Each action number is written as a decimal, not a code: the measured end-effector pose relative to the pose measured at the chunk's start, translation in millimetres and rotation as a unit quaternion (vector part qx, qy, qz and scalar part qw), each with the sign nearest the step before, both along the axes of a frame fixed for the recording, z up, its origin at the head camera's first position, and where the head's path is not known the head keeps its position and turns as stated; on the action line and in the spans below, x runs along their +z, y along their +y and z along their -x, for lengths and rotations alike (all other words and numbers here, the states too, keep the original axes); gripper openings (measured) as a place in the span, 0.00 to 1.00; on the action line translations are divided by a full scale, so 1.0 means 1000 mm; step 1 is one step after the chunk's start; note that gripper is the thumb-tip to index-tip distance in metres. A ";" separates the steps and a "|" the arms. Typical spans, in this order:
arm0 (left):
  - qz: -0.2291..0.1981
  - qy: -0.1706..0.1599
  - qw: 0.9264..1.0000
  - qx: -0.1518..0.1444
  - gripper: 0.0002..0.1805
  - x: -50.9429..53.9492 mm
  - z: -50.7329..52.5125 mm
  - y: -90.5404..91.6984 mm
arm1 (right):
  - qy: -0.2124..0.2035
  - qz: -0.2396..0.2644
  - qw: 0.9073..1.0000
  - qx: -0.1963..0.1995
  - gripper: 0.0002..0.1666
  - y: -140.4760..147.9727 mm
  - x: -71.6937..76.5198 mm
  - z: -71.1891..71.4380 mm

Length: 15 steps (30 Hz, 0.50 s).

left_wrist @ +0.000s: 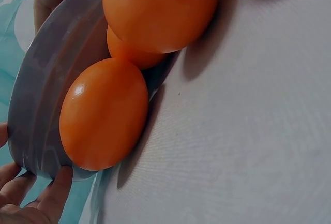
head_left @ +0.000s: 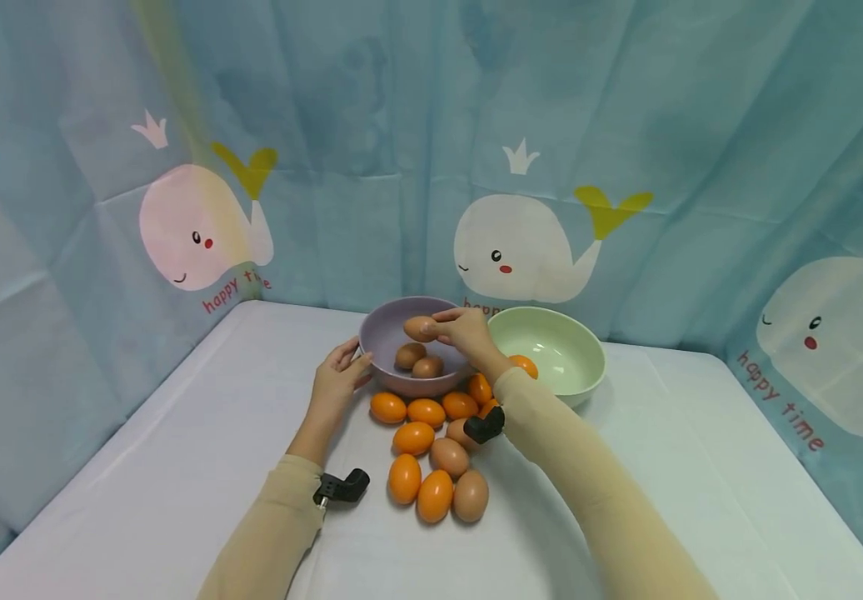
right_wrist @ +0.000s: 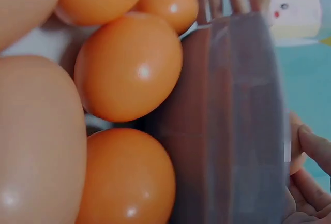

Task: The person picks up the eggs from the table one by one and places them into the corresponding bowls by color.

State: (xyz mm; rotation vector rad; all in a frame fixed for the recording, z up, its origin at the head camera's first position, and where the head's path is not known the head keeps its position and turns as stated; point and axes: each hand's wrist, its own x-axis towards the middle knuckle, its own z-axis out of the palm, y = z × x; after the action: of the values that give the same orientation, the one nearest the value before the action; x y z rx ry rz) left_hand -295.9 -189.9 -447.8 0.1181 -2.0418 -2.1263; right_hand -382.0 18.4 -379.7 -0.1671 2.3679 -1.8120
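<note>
My right hand [head_left: 469, 333] pinches a brown egg [head_left: 419, 328] above the purple bowl [head_left: 381, 382]. Two more brown eggs [head_left: 427, 367] lie inside that bowl. At the bowl's left side, my left hand [head_left: 334, 383] rests its spread fingers and thumb against the outer wall; the left wrist view shows these fingertips [left_wrist: 58, 185] touching it. In the right wrist view, the bowl's wall hides much of the right hand [right_wrist: 310, 182] and most of the held egg. Orange eggs [head_left: 388, 407] sit close in front of the bowl.
To the right stands a light green bowl [head_left: 581, 367]; an orange egg [head_left: 525, 365] shows by its left side, partly behind my right arm. Several orange and brown eggs [head_left: 471, 497] lie on the white table [head_left: 199, 467]. A blue whale-print curtain [head_left: 371, 225] hangs behind.
</note>
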 end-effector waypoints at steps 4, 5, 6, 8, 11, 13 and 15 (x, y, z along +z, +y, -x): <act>-0.004 0.002 1.000 -0.001 0.31 -0.001 0.001 0.000 | 0.007 -0.020 1.000 -0.019 0.20 -0.007 -0.007 0.003; -0.005 0.001 1.000 -0.001 0.31 -0.001 0.001 0.000 | 0.009 -0.029 0.999 -0.025 0.20 -0.008 -0.008 0.003; -0.006 0.001 1.000 -0.002 0.31 -0.001 0.001 0.000 | 0.010 -0.034 0.999 -0.030 0.19 -0.010 -0.010 0.004; -0.008 -0.001 1.000 -0.004 0.31 -0.001 0.001 0.001 | 0.016 -0.046 0.998 -0.036 0.19 -0.011 -0.014 0.004; -0.010 -0.004 1.000 -0.002 0.31 -0.001 0.002 0.001 | 0.023 -0.047 0.998 -0.038 0.18 -0.013 -0.017 0.006; -0.010 -0.004 1.000 0.000 0.31 -0.001 0.002 0.001 | 0.027 -0.047 0.998 -0.034 0.18 -0.013 -0.018 0.008; -0.009 -0.003 1.000 0.003 0.31 -0.001 0.002 0.001 | 0.028 -0.055 0.998 -0.032 0.18 -0.014 -0.018 0.009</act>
State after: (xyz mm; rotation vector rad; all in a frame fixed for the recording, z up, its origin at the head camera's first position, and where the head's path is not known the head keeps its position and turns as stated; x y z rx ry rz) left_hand -297.7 -189.4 -448.7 0.1334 -2.0230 -2.1433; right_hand -390.7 4.3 -397.9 -0.1317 2.5324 -1.7205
